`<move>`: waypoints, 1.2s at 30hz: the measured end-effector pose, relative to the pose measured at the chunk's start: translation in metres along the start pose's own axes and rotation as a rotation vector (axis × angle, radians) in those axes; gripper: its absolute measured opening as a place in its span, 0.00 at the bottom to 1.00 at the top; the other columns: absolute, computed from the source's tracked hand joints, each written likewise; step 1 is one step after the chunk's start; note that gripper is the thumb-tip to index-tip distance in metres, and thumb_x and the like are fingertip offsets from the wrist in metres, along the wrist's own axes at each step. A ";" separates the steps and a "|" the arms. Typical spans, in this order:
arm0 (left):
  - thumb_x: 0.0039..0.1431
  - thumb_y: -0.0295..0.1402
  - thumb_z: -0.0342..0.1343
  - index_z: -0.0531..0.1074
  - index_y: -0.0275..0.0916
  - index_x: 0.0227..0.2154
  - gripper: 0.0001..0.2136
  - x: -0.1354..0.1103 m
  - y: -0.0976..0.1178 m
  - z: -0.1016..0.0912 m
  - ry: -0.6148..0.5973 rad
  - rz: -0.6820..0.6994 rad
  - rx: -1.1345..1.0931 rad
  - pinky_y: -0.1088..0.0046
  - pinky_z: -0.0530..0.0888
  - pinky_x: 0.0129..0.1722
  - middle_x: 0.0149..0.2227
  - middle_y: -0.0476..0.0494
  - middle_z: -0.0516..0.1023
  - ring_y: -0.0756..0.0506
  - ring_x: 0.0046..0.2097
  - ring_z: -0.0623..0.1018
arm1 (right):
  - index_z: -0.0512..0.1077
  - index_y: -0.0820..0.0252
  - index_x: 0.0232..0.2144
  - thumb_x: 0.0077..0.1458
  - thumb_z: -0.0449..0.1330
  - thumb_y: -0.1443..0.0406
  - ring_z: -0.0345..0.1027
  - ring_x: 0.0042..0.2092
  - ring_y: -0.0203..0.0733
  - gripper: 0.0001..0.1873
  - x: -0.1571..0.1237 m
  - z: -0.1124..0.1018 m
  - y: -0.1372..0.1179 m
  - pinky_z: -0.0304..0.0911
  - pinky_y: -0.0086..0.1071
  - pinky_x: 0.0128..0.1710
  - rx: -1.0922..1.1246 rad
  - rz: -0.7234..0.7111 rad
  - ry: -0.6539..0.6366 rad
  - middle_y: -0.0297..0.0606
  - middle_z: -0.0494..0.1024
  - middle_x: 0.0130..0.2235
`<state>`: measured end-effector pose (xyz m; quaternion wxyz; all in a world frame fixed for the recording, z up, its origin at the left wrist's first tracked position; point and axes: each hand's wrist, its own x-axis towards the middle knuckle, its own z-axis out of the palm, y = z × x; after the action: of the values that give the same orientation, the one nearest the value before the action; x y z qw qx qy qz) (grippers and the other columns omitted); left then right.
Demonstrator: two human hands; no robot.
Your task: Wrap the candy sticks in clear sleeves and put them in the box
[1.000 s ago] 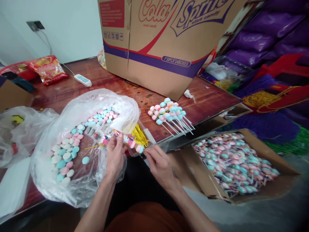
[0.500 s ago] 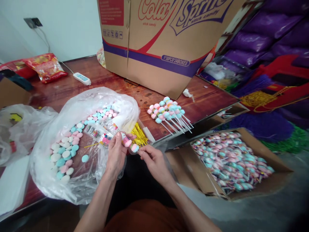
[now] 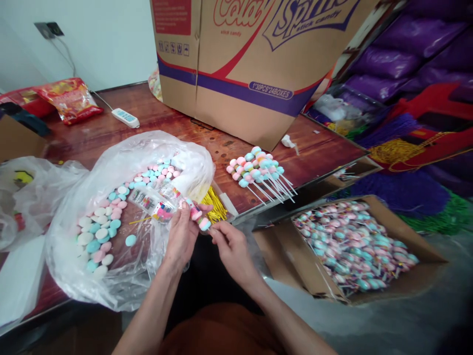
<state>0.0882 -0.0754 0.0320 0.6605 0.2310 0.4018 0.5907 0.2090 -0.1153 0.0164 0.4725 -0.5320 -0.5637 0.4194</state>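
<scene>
A person's left hand (image 3: pixel 182 235) and right hand (image 3: pixel 231 249) meet at the near edge of a wooden table (image 3: pixel 111 135), working a candy skewer (image 3: pixel 198 219) of pink, white and blue pieces inside a clear printed sleeve. The left hand's fingers are curled around the sleeve with the thumb pressed on top; the right hand's thumb and forefinger pinch the skewer's lower end, its other fingers folded loosely beneath. The skewer lies slanted between the two hands, its upper end pointing to 10 o'clock. Just beyond it, at 1 o'clock, sits a bundle of gold twist ties (image 3: pixel 213 204). At 9 o'clock from the hands an open plastic bag (image 3: pixel 121 276) holds loose pastel candies. A pile of unwrapped skewers (image 3: pixel 256 170) lies on the table at 2 o'clock, and at 3 o'clock, below the table edge, an open cardboard box (image 3: pixel 406 278) is filled with wrapped skewers. A large printed carton (image 3: pixel 236 64) stands at 12 o'clock
</scene>
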 end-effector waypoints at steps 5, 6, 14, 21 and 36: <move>0.56 0.45 0.64 0.76 0.37 0.32 0.14 -0.001 0.006 0.000 -0.007 -0.014 -0.034 0.64 0.76 0.46 0.33 0.42 0.82 0.41 0.44 0.82 | 0.69 0.57 0.30 0.67 0.49 0.67 0.66 0.33 0.39 0.14 -0.004 0.003 0.001 0.61 0.31 0.35 -0.255 -0.235 0.004 0.37 0.71 0.31; 0.56 0.45 0.65 0.76 0.37 0.31 0.14 -0.001 0.007 0.000 -0.014 -0.019 -0.036 0.64 0.76 0.46 0.33 0.42 0.82 0.41 0.44 0.82 | 0.68 0.57 0.30 0.67 0.49 0.67 0.65 0.33 0.39 0.14 -0.005 0.002 0.002 0.61 0.31 0.35 -0.248 -0.228 -0.003 0.36 0.71 0.31; 0.51 0.44 0.69 0.76 0.38 0.31 0.15 -0.009 -0.007 0.006 -0.009 -0.029 -0.009 0.66 0.76 0.49 0.33 0.46 0.80 0.43 0.44 0.81 | 0.70 0.56 0.32 0.67 0.50 0.69 0.71 0.39 0.42 0.12 0.001 0.008 -0.006 0.67 0.33 0.42 -0.182 -0.237 0.055 0.39 0.77 0.36; 0.55 0.47 0.65 0.79 0.37 0.38 0.17 -0.010 0.008 0.000 -0.067 -0.076 0.045 0.61 0.76 0.47 0.41 0.37 0.82 0.38 0.47 0.81 | 0.71 0.57 0.32 0.66 0.52 0.68 0.71 0.37 0.39 0.11 0.005 0.004 -0.009 0.67 0.31 0.39 -0.083 -0.249 0.109 0.36 0.76 0.33; 0.57 0.45 0.64 0.76 0.39 0.35 0.14 -0.007 0.008 -0.001 0.019 0.036 -0.051 0.66 0.77 0.45 0.35 0.45 0.80 0.46 0.38 0.81 | 0.73 0.57 0.31 0.65 0.54 0.65 0.71 0.35 0.40 0.11 0.001 0.014 -0.008 0.66 0.32 0.39 -0.176 -0.230 0.085 0.38 0.78 0.33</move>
<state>0.0827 -0.0809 0.0389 0.6516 0.2156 0.3885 0.6148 0.1934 -0.1145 0.0216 0.4925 -0.5207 -0.6348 0.2887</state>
